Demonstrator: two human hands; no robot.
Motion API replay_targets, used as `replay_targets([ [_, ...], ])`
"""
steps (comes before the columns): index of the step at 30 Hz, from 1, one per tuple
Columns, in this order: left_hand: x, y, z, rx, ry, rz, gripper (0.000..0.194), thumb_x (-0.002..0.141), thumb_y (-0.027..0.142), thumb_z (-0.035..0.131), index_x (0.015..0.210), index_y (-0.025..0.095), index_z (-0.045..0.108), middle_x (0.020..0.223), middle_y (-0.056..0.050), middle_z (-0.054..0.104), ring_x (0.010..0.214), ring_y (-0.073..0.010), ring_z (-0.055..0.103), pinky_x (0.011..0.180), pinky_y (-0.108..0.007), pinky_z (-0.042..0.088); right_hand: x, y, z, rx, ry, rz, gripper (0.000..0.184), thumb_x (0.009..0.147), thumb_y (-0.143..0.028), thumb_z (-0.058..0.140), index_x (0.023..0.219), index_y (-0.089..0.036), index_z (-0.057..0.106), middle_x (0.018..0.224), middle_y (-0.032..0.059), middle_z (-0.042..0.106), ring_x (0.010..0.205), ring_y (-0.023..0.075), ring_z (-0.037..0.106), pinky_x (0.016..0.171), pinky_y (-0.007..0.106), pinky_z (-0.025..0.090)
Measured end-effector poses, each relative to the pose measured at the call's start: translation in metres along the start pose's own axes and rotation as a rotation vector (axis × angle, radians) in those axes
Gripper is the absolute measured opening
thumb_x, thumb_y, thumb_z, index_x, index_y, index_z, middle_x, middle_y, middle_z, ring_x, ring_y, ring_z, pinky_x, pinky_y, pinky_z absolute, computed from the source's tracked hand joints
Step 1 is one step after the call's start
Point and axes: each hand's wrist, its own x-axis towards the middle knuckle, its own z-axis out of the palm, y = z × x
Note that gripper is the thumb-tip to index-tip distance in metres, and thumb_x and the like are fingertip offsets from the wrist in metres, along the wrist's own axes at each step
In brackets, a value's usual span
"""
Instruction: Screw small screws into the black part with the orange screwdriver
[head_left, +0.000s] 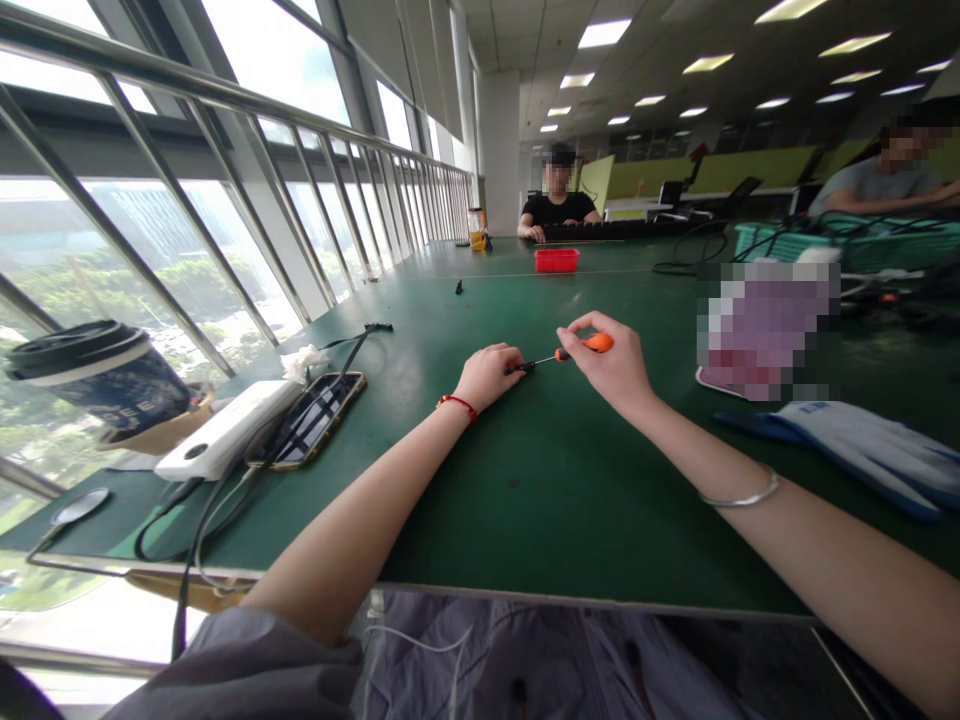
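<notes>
In the middle of the green table (480,500), my left hand (487,378) rests low with its fingers closed on a small black part (525,368). My right hand (611,365) grips a screwdriver (598,342) by its orange handle. The thin metal shaft points left, and its tip meets the black part or lies very close to it. What exactly the black part is cannot be made out. Another small black piece (459,287) lies farther off on the table.
At left are a cup (97,375), a white power bank (229,430), a phone (315,420) and cables. A glove (877,450) lies at right near a blurred pink object (772,325). Beyond are a red box (556,261), a teal basket (795,248) and two people.
</notes>
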Motion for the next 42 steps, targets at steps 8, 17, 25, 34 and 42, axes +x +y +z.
replay_targets([
  [8, 0.0001, -0.0005, 0.0006, -0.002, 0.012, 0.011, 0.014, 0.081, 0.028, 0.056, 0.087, 0.021, 0.066, 0.09, -0.003, 0.065, 0.082, -0.0173, 0.061, 0.072, -0.028, 0.048, -0.0003, 0.0006, 0.0013, 0.042, 0.024, -0.023, 0.035, 0.07, -0.038, 0.061, 0.1, -0.024, 0.054, 0.072, -0.0014, 0.058, 0.06, 0.0168, 0.055, 0.055, 0.029, 0.041],
  [17, 0.0005, -0.0001, 0.0003, -0.005, 0.008, 0.006, 0.013, 0.081, 0.028, 0.056, 0.087, 0.021, 0.066, 0.091, -0.003, 0.065, 0.083, -0.0172, 0.061, 0.073, -0.027, 0.048, -0.0011, 0.0009, 0.0005, 0.026, 0.016, -0.047, 0.015, 0.073, -0.035, 0.057, 0.081, -0.023, 0.058, 0.077, 0.0018, 0.062, 0.065, 0.0175, 0.056, 0.062, 0.031, 0.043],
  [25, 0.0004, -0.0009, 0.0009, 0.003, 0.025, 0.029, 0.013, 0.081, 0.027, 0.056, 0.087, 0.02, 0.066, 0.089, -0.002, 0.065, 0.082, -0.0176, 0.061, 0.069, -0.027, 0.047, -0.0007, 0.0003, 0.0012, 0.017, -0.018, -0.015, 0.023, 0.074, -0.044, 0.058, 0.083, -0.023, 0.057, 0.066, -0.0005, 0.057, 0.063, 0.0178, 0.056, 0.062, 0.031, 0.044],
  [34, 0.0004, 0.0007, -0.0004, 0.014, 0.012, 0.019, 0.013, 0.081, 0.027, 0.057, 0.087, 0.02, 0.066, 0.09, -0.003, 0.065, 0.083, -0.0174, 0.061, 0.071, -0.027, 0.047, -0.0006, 0.0023, 0.0023, 0.041, 0.0, -0.072, 0.033, 0.07, -0.035, 0.061, 0.1, -0.023, 0.055, 0.079, 0.0009, 0.06, 0.067, 0.0178, 0.058, 0.062, 0.031, 0.045],
  [42, 0.0009, -0.0006, 0.0015, 0.021, 0.02, 0.028, 0.013, 0.081, 0.027, 0.057, 0.086, 0.02, 0.065, 0.089, -0.002, 0.065, 0.082, -0.0171, 0.061, 0.07, -0.027, 0.046, -0.0027, -0.0012, 0.0019, 0.013, -0.041, -0.053, 0.014, 0.074, -0.036, 0.056, 0.076, -0.023, 0.059, 0.073, 0.0024, 0.063, 0.066, 0.0188, 0.058, 0.063, 0.032, 0.044],
])
